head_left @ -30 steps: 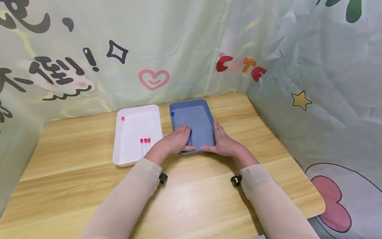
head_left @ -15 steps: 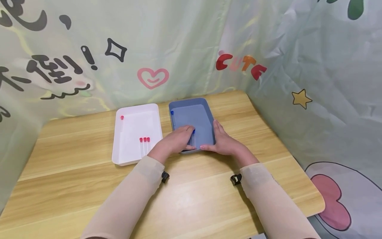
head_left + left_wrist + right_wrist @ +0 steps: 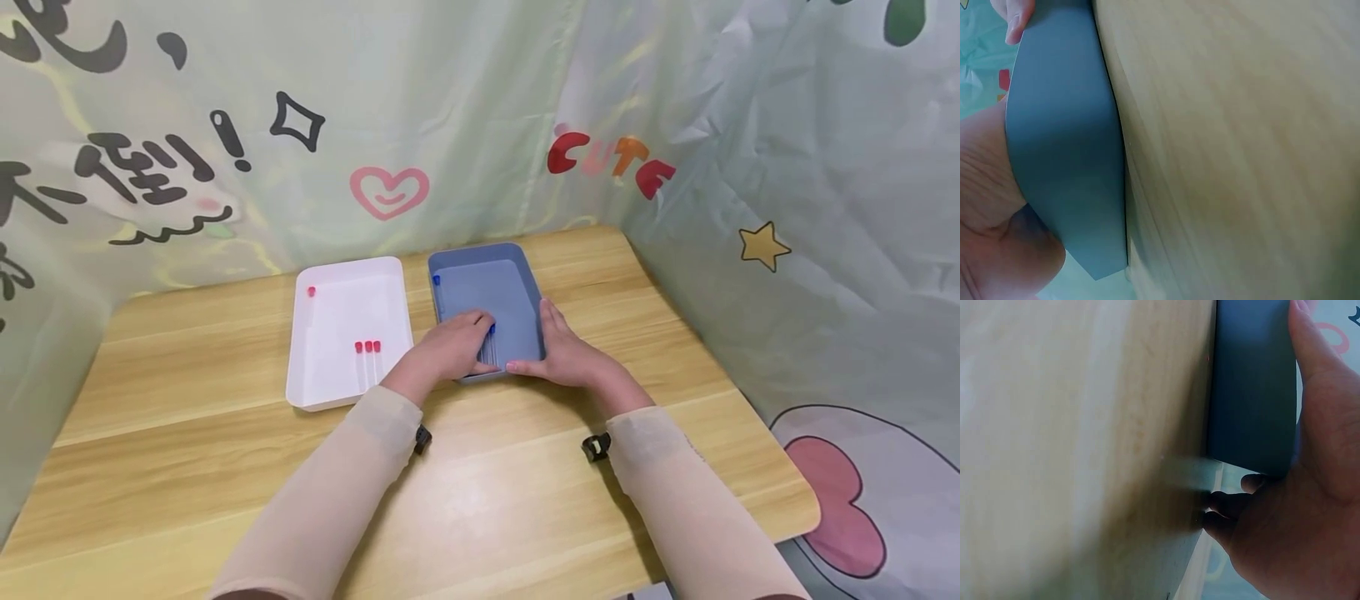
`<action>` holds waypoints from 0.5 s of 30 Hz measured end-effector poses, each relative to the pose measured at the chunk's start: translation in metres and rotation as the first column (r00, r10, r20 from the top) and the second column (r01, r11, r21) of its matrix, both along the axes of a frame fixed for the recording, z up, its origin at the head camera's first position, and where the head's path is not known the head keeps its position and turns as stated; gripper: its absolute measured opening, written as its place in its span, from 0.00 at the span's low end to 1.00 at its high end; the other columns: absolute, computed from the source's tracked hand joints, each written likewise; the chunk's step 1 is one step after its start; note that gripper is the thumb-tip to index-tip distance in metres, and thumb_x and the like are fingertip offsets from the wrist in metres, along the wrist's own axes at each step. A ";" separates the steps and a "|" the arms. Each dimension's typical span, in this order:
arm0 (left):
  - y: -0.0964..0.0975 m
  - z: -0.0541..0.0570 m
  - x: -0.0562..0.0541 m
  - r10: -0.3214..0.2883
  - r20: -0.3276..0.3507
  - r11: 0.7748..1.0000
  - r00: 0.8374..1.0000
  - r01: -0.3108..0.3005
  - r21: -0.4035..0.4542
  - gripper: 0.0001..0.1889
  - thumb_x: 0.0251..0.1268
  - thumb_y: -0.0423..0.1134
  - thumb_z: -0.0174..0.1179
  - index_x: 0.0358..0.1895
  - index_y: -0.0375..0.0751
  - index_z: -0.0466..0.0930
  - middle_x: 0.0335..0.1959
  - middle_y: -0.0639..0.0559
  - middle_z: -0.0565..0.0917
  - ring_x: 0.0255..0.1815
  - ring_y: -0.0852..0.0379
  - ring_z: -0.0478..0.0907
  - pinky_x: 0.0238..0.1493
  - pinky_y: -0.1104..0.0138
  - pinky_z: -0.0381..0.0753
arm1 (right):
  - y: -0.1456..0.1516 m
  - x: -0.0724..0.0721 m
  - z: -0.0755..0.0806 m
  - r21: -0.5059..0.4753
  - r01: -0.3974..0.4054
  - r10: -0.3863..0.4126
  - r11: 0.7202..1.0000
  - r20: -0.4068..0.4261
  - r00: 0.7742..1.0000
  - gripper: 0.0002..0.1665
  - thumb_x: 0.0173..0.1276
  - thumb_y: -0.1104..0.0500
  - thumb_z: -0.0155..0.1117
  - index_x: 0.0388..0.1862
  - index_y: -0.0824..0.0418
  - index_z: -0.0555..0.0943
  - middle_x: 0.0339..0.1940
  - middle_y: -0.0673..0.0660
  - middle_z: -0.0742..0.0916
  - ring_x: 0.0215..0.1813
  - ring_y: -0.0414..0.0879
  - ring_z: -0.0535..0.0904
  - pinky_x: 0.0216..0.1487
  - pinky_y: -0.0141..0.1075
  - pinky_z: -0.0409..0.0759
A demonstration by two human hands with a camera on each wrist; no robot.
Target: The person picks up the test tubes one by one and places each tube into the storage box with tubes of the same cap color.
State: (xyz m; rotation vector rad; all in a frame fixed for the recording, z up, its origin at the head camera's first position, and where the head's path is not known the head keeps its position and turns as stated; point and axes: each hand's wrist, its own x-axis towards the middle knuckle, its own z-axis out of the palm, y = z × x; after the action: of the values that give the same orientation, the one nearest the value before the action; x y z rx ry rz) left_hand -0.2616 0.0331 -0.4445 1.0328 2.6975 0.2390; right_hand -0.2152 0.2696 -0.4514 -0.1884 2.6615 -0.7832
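The blue-grey tray (image 3: 487,287) lies on the table between both hands. My left hand (image 3: 452,346) reaches over its near left part, fingers by a blue cap and thumb toward the near rim, spanning clear blue-capped tubes (image 3: 491,354). Its palm hides some of them, so their number cannot be told. My right hand (image 3: 573,360) grips the tray's near right corner, with the thumb on the near rim and fingers along the outer right side. In the right wrist view those fingers (image 3: 1229,503) reach round the tray wall (image 3: 1254,387). Another blue cap (image 3: 437,280) sits at the tray's far left.
Left of the blue tray stands a white tray (image 3: 337,308). It holds 3 red-capped clear tubes (image 3: 367,367) side by side, and another red cap (image 3: 311,292) shows in its far left corner. A printed curtain (image 3: 465,125) rises behind the wooden table (image 3: 480,500).
My left hand has shifted slightly right inside the blue tray, and the blue-capped tubes under it have moved right too. The right hand keeps its hold on the tray.
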 end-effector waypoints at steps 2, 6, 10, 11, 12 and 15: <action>0.001 0.000 0.000 0.004 -0.005 1.000 1.000 -0.004 -0.009 0.48 0.74 0.65 0.66 0.85 0.37 0.61 0.85 0.41 0.67 0.87 0.42 0.64 0.89 0.52 0.63 | 0.000 0.000 0.000 0.000 -0.002 0.002 1.000 -0.002 1.000 0.83 0.70 0.27 0.70 0.88 0.65 0.22 0.92 0.67 0.32 0.94 0.66 0.38 0.91 0.62 0.52; 0.003 0.000 0.000 0.009 -0.014 0.999 1.000 -0.009 -0.032 0.48 0.74 0.65 0.66 0.85 0.37 0.61 0.85 0.42 0.67 0.87 0.43 0.63 0.89 0.52 0.63 | 0.001 -0.001 0.000 -0.002 -0.008 0.008 1.000 -0.004 1.000 0.83 0.70 0.26 0.70 0.88 0.66 0.23 0.92 0.67 0.33 0.94 0.66 0.37 0.91 0.63 0.51; 0.004 -0.001 0.000 0.002 -0.031 0.998 1.000 -0.004 -0.063 0.48 0.75 0.65 0.64 0.85 0.36 0.62 0.86 0.43 0.65 0.88 0.43 0.62 0.89 0.53 0.63 | 0.000 -0.001 0.000 -0.004 -0.008 0.008 1.000 -0.008 1.000 0.82 0.71 0.28 0.70 0.88 0.66 0.23 0.92 0.68 0.33 0.93 0.66 0.37 0.91 0.63 0.51; 0.004 -0.001 0.000 0.000 -0.034 0.998 0.999 -0.002 -0.069 0.48 0.75 0.65 0.64 0.85 0.36 0.62 0.86 0.43 0.65 0.88 0.43 0.62 0.89 0.53 0.62 | 0.000 -0.001 0.000 -0.006 -0.007 0.007 1.000 -0.007 1.000 0.82 0.71 0.28 0.70 0.88 0.66 0.23 0.92 0.68 0.33 0.93 0.66 0.38 0.91 0.62 0.51; 0.004 -0.001 0.000 0.000 -0.033 0.997 0.999 -0.002 -0.073 0.48 0.76 0.65 0.64 0.85 0.35 0.62 0.86 0.43 0.65 0.88 0.43 0.61 0.90 0.53 0.62 | 0.000 0.000 0.000 -0.007 -0.006 0.006 1.000 -0.008 1.000 0.82 0.71 0.28 0.70 0.88 0.66 0.23 0.92 0.68 0.33 0.93 0.66 0.38 0.91 0.62 0.51; 0.004 -0.002 0.000 0.003 -0.028 0.997 1.000 -0.005 -0.078 0.48 0.76 0.65 0.63 0.85 0.35 0.62 0.86 0.42 0.64 0.89 0.42 0.61 0.90 0.53 0.62 | 0.000 0.000 0.000 -0.014 -0.003 0.003 1.000 -0.007 1.000 0.81 0.71 0.29 0.70 0.89 0.65 0.23 0.92 0.67 0.33 0.93 0.66 0.37 0.91 0.63 0.51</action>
State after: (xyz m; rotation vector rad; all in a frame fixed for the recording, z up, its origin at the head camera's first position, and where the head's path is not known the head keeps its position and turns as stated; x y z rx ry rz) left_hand -0.2615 0.0375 -0.4461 1.0152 2.7105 0.1197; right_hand -0.2156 0.2696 -0.4510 -0.1987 2.6625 -0.8013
